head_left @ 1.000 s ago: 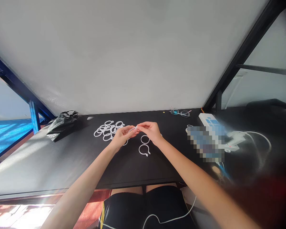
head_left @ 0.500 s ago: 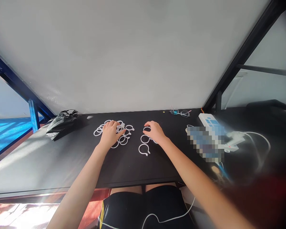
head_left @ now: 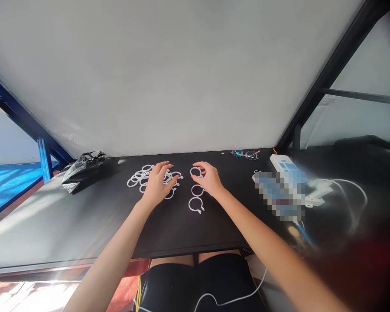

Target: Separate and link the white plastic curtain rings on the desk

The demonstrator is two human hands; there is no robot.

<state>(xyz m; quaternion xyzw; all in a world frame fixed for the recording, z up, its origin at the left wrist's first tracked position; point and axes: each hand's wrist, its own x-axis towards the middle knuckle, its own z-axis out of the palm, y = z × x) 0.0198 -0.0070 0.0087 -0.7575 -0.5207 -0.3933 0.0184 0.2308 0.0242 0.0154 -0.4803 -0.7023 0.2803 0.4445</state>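
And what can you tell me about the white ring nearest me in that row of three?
It's a thin white ring, apparently plastic, lying flat on the black table. It isn't closed: a gap at its lower right leaves two ends with small nubs. Just beyond lies another white ring; I can't tell whether they touch. Neither the left hand nor the right hand touches it.

Hands: two — left hand (head_left: 156, 185) and right hand (head_left: 211, 180). Rings in the column: three, namely one at the right hand (head_left: 191, 172) and two nearer the person (head_left: 192, 190) (head_left: 190, 204). Ring pile (head_left: 137, 177): at least six; overlap and the left hand prevent an exact count. Table (head_left: 94, 225): one. Bag (head_left: 83, 170): one. Glasses (head_left: 245, 154): one pair. Power strip (head_left: 281, 161): one. Pixelated item (head_left: 277, 195): one — type unreadable.
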